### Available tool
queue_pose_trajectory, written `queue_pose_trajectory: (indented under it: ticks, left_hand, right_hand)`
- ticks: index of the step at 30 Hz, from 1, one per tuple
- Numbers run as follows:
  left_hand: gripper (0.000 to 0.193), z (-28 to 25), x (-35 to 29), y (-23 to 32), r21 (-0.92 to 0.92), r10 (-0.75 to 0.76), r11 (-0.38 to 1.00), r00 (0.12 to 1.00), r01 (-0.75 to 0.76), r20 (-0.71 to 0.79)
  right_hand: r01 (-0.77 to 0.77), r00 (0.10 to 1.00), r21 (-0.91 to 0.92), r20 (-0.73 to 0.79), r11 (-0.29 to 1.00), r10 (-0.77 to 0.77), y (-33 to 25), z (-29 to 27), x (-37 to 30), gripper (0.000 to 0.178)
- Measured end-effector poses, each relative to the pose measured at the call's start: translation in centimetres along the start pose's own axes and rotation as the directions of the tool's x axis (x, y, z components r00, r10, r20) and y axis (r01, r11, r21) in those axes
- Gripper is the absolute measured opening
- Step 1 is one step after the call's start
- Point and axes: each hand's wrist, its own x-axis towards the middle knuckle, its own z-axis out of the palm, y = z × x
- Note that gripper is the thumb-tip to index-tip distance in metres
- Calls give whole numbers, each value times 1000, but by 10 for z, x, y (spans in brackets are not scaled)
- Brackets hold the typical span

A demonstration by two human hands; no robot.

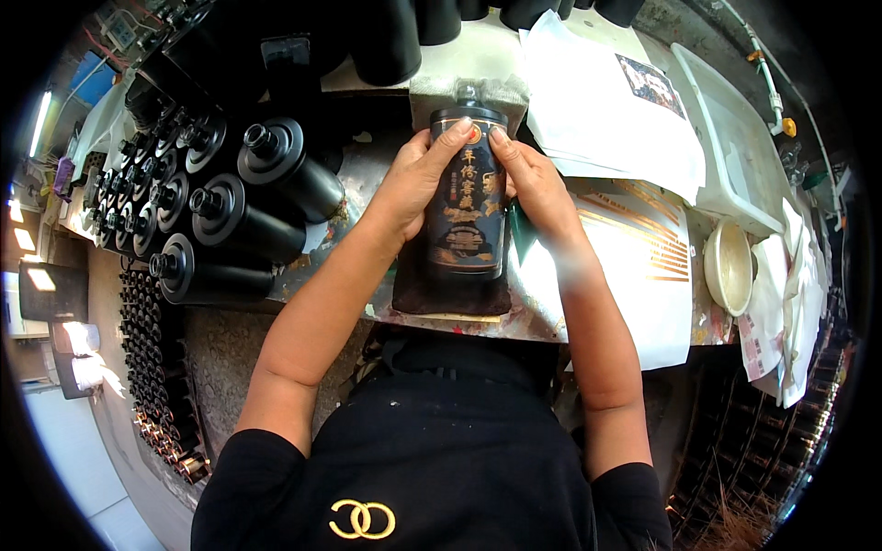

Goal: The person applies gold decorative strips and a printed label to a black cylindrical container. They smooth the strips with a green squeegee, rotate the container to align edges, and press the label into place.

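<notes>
A black bottle (467,211) with gold and orange decoration lies before me on a dark pad (413,294), its neck pointing away. From the left side, my left hand (424,179) grips it, thumb pressed on the decorated face near the shoulder. My right hand (540,188) holds the opposite side, its thumb also close to the shoulder. The fingers under and behind the bottle are partly hidden. A grey cloth-like pad (427,92) lies beneath the neck end.
Several plain black bottles (276,165) are stacked on their sides at the left. White paper sheets (579,101) and a sheet with gold strips (634,239) lie at the right. Beyond them are a cream bowl (729,266) and a clear plastic tray (726,138). More black bottles (386,41) stand at the back.
</notes>
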Motion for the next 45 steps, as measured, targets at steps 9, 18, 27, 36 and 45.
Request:
queue_pose_trajectory:
  ticks: [9,18,27,36,45]
  left_hand:
    - [58,-6,-6,-3,-75,-52,996,997,56,65]
    - [52,-6,-15,-11,-112,-50,992,997,57,66]
    - [59,-4,-19,-7,-108,-69,991,991,81,111]
    - [53,-28,-55,-22,-60,-112,990,979,124,169]
    - [75,-23,-74,-29,-88,-75,992,974,95,214]
  right_hand:
    - [-98,993,150,87,984,85,4,-4,-5,57]
    - [-38,986,93,168,995,22,5,-7,-11,48]
    - [-246,950,441,288,863,123,12,-11,-11,57]
    - [-144,919,-12,370,989,138,19,-18,-40,50]
    - [-86,908,60,415,994,54,33,-25,-41,77]
